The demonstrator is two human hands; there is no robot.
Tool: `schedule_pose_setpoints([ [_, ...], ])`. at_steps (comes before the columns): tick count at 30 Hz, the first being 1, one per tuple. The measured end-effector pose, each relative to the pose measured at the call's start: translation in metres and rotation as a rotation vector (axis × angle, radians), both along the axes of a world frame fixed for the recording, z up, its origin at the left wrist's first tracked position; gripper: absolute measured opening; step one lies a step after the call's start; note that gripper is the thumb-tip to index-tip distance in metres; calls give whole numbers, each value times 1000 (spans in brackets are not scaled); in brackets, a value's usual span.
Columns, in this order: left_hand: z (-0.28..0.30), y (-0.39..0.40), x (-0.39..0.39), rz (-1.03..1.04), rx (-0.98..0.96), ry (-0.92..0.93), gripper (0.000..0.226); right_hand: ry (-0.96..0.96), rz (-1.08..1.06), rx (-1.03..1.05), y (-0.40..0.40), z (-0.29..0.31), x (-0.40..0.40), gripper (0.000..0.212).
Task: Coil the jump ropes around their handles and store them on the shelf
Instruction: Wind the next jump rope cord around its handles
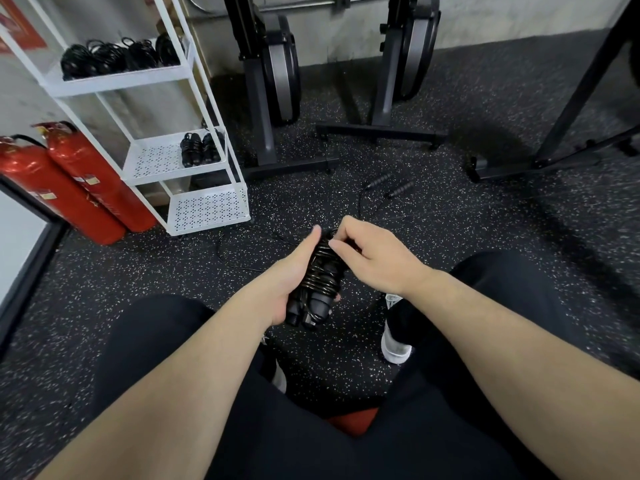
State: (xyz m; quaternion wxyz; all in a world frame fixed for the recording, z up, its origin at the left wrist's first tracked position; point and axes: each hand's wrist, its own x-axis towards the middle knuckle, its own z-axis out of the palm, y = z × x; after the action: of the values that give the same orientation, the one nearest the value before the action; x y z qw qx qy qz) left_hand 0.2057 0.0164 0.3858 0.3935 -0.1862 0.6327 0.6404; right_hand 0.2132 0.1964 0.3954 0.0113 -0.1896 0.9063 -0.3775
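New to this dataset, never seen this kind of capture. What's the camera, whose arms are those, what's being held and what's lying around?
There is no robot here. One wide-angle camera sits on a person's head and looks down, so both arms reaching in from the bottom are theirs. They seem to be seated, knees in view.

The left hand grips a jump rope bundle, two black handles side by side with cord coiled around them. The right hand pinches the cord near the bundle's top.

On the speckled floor lies another rope, uncoiled, handles apart from the person. The white shelf at left already holds coiled ropes on its top and middle tiers. Two red fire extinguishers stand beside it.
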Motion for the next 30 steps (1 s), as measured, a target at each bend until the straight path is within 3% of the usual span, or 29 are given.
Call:
schedule_pose_setpoints([
  [5, 6, 6, 7, -16, -13, 51, 65, 156, 15, -33, 0, -2, -3, 20],
  [9, 4, 10, 7, 150, 10, 155, 47, 243, -117, -111, -4, -10, -2, 17],
  [12, 1, 13, 6, 340, -103, 290, 25, 244, -328, -122, -7, -11, -2, 41],
  [14, -1, 16, 5, 417, -176, 388, 19, 167, -449, -158, -9, -8, -1, 54],
  [18, -5, 16, 3, 456, -303, 574, 15, -212, -488, -318, -17, -12, 2, 52],
  [21, -6, 14, 6, 392, -434, 682, 22, -340, -466, -344, -22, -18, -1, 48],
  [25, -6, 11, 9, 265, -635, 767, 28, -548, -566, -656, -27, -21, -5, 53],
  [30, -5, 15, 14, 93, -801, 867, 31, -657, -626, -650, -21, -28, -11, 54],
])
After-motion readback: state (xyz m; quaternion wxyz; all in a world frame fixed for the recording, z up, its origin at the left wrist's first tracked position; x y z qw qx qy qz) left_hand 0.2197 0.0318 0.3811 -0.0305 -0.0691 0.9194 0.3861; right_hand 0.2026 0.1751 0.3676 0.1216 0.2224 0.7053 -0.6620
